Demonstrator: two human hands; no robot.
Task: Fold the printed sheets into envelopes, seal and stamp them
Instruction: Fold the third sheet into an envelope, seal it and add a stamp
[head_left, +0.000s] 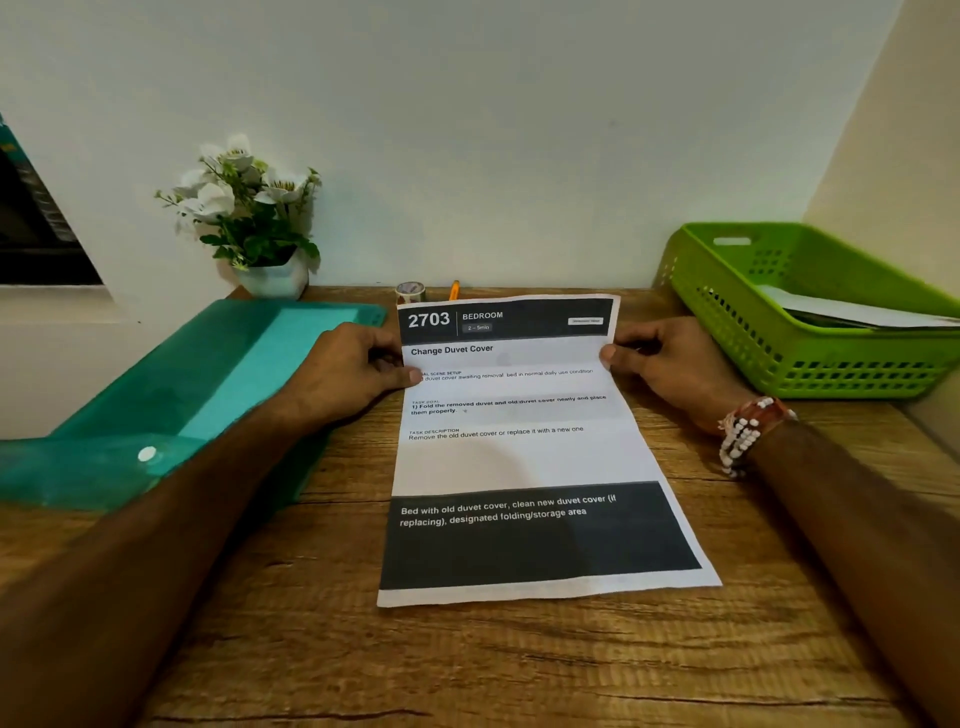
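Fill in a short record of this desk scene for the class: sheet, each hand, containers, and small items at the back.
sheet: printed sheet flat on wooden desk, unfolded
left hand: pinches sheet's left edge
right hand: pinches right edge
left side: teal folder
right side: green basket holding papers
back: tape roll, flower pot

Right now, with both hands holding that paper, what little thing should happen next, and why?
Probably bring the far edge of the white printed sheet toward you to start the first fold. It lies flat and unfolded on the brown wooden table, and the left hand and right hand already pinch its two far side edges, ready to lift.
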